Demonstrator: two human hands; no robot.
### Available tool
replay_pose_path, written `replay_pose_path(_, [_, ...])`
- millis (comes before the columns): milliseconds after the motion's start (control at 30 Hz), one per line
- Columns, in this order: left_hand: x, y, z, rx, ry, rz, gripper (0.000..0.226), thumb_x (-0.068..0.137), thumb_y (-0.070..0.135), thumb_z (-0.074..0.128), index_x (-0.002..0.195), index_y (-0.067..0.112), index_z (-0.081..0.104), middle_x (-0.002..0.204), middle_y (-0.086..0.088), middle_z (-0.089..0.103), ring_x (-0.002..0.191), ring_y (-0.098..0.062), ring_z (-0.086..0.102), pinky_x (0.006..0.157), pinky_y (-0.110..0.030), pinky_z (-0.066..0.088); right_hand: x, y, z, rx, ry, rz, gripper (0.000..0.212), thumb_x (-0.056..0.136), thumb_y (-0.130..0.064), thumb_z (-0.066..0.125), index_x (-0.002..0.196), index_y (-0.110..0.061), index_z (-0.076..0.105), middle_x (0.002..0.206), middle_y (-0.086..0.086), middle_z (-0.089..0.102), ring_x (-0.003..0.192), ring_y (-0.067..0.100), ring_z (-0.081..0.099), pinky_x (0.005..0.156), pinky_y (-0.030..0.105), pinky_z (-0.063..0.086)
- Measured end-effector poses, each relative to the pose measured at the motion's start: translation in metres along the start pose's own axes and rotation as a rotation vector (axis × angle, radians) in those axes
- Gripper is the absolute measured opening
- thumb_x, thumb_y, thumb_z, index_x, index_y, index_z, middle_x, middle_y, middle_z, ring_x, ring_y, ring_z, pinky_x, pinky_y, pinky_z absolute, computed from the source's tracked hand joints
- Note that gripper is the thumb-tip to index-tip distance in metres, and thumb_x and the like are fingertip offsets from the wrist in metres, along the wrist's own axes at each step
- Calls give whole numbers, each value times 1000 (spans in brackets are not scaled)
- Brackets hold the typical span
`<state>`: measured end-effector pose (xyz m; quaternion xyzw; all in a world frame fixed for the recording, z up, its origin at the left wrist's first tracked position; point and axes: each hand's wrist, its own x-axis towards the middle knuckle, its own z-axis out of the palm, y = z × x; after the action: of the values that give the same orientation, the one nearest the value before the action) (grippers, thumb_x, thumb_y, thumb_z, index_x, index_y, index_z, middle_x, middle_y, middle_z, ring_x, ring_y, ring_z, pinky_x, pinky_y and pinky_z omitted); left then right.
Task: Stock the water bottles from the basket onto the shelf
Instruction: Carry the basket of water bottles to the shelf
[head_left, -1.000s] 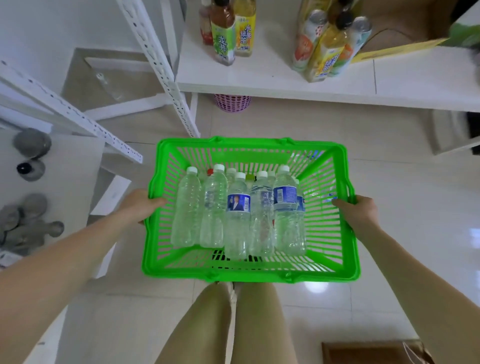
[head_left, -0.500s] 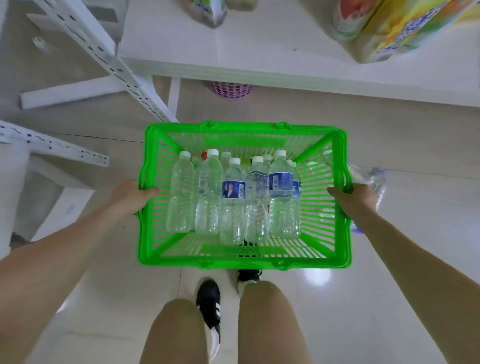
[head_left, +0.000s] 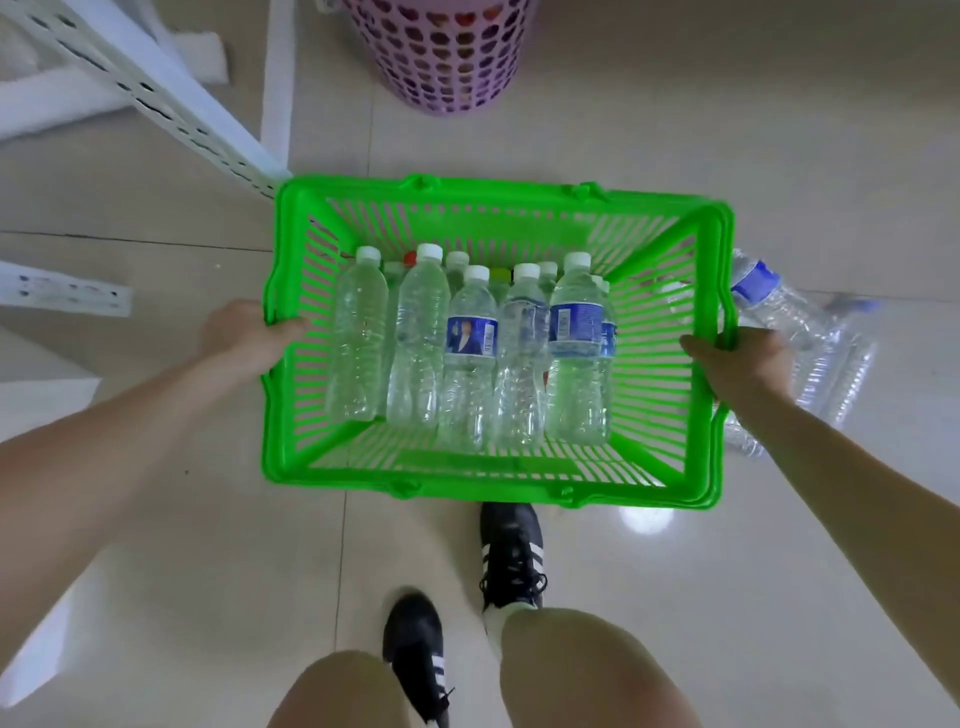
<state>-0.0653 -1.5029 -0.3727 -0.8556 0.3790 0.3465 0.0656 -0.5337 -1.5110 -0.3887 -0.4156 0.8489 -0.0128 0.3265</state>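
Observation:
A bright green plastic basket (head_left: 498, 200) hangs low over the tiled floor, held level between both hands. My left hand (head_left: 244, 338) grips its left rim and my right hand (head_left: 737, 358) grips its right rim. Inside stand several clear water bottles (head_left: 470, 358) with white caps, some with blue labels, packed toward the middle and left. The shelf board itself is out of view; only its white perforated upright (head_left: 171, 98) shows at the upper left.
A pack of large clear bottles (head_left: 810, 338) lies on the floor just right of the basket. A pink perforated bin (head_left: 441, 52) stands straight ahead. My two black shoes (head_left: 511, 556) are below the basket. White frame rails (head_left: 62, 293) sit at the left.
The view has tilted downward and the basket has come lower toward the floor. The white shelf board with drink bottles has left the frame; the pink bin and the floor bottles now show plainly.

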Motion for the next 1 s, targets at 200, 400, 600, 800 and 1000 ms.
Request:
replay_pose_path(200, [-6, -2, 5, 17, -1, -7, 42, 88, 40, 65, 109, 4, 70, 107, -21, 68, 96, -36, 65, 72, -32, 42, 2, 4, 5, -12, 11, -2, 40, 80, -45, 72, 67, -10, 60, 66, 17, 61, 69, 31, 64, 65, 40, 55])
replay_pose_path(400, [-10, -1, 0, 38, 12, 9, 45, 88, 43, 65, 105, 2, 71, 101, -22, 70, 94, -36, 67, 76, -37, 47, -2, 0, 3, -44, 6, 15, 43, 81, -49, 67, 75, -7, 64, 65, 12, 60, 72, 30, 63, 65, 36, 50])
replay_pose_path(600, [-26, -4, -5, 27, 31, -31, 48, 87, 48, 64, 103, 3, 68, 100, -23, 71, 93, -36, 68, 81, -40, 50, -23, -5, -10, -44, -1, 2, 41, 83, -39, 67, 104, -5, 68, 94, 20, 69, 91, 36, 66, 79, 41, 54])
replay_pose_path(800, [-68, 12, -17, 76, 129, -2, 69, 86, 45, 67, 132, 0, 42, 127, -27, 56, 116, -44, 54, 91, -46, 45, -79, -19, -36, -162, 75, -133, 52, 87, -30, 64, 129, -4, 48, 104, 23, 66, 99, 42, 61, 75, 42, 46])
replay_pose_path(1000, [-133, 11, -29, 244, 133, 295, 86, 83, 41, 68, 149, 7, 23, 145, -24, 38, 129, -43, 41, 100, -52, 41, -141, -35, -57, -355, 86, -297, 69, 88, -34, 60, 145, -10, 31, 137, 20, 50, 121, 39, 49, 94, 50, 41])
